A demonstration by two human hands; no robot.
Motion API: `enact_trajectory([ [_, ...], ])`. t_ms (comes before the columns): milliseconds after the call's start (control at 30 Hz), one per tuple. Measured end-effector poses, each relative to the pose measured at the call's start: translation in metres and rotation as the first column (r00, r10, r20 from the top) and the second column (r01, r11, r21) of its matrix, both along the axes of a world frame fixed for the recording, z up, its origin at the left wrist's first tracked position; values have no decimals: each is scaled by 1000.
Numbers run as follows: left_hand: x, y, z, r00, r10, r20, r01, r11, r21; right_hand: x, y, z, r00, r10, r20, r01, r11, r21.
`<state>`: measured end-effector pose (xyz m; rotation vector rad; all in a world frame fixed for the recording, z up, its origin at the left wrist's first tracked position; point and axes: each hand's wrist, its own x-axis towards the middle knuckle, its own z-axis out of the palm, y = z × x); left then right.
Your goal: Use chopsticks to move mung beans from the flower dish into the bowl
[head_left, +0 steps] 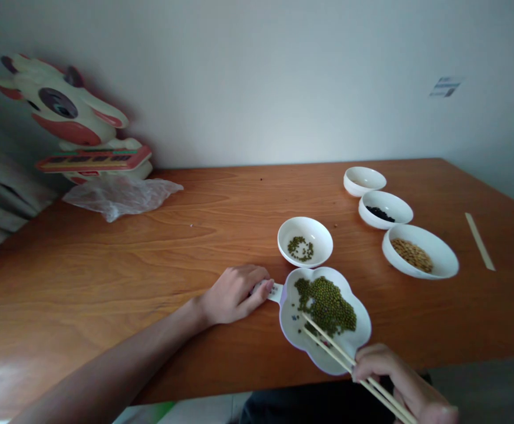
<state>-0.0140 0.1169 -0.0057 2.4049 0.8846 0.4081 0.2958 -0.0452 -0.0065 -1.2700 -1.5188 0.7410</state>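
Wooden edge [221,388] near dish [359,337] | left hand [238,294] grips handle [276,291] | right hand [396,374] seemingly pinches chopsticks [336,346]

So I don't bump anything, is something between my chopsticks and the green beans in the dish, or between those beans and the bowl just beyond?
Nothing visible blocks the chopsticks in your right hand from the green beans. Between those beans and the bowl stand only the far rim of the dish and the bowl's near wall.
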Motion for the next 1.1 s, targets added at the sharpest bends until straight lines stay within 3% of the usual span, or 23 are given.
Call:
enact_trajectory([
  [267,0,1,1,1000,-5,-12,5,1000,-7,-18,1,1,998,-56,41,56,998,2],
  [500,0,0,0,1000,-6,-3,6,1000,-7,-17,1,-6,998,-64,-10,65,994,93],
  [867,1,0,2,1000,-1,14,1,1000,-8,-30,5,7,998,-53,15,51,994,95],
  [1100,1,0,3,1000,9,12,-9,1000,-8,-35,4,4,996,-88,-24,91,986,143],
])
